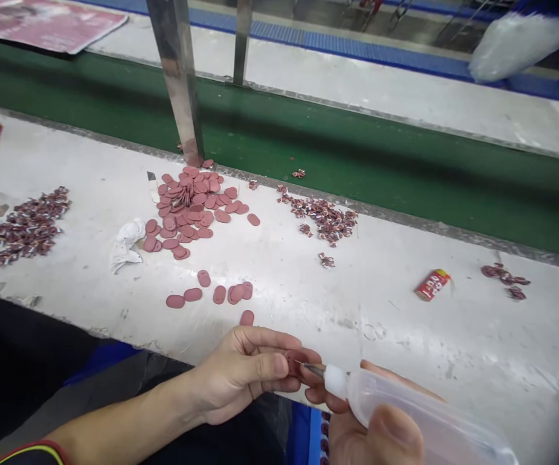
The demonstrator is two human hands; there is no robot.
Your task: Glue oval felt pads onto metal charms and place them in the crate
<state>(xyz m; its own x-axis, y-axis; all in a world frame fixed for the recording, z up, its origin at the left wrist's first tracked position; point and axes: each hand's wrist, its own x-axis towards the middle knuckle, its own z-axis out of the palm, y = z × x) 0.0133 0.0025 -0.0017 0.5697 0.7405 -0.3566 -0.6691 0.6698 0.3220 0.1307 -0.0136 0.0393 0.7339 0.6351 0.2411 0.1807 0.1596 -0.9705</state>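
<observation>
Between thumb and fingers, my left hand (247, 368) pinches a small reddish-brown oval piece (295, 363) at the table's near edge. My right hand (373, 429) is wrapped round a translucent squeeze bottle (415, 413) with a white collar and a thin metal needle tip. The bottle lies tilted, its tip pointing left at the oval piece. Whether the tip touches the piece, I cannot tell. Several loose oval pieces (219, 294) lie just beyond my left hand, and a larger heap of them (196, 200) is farther back.
Piles of small dark parts lie at left (27, 226) and centre-right (327, 219). Red-labelled cylinders (433, 285), crumpled white material (126, 245) and a blade (152, 186) are on the white table (279, 278). A metal post (177, 77) rises by the green strip (380, 142). Another person's arm shows lower left.
</observation>
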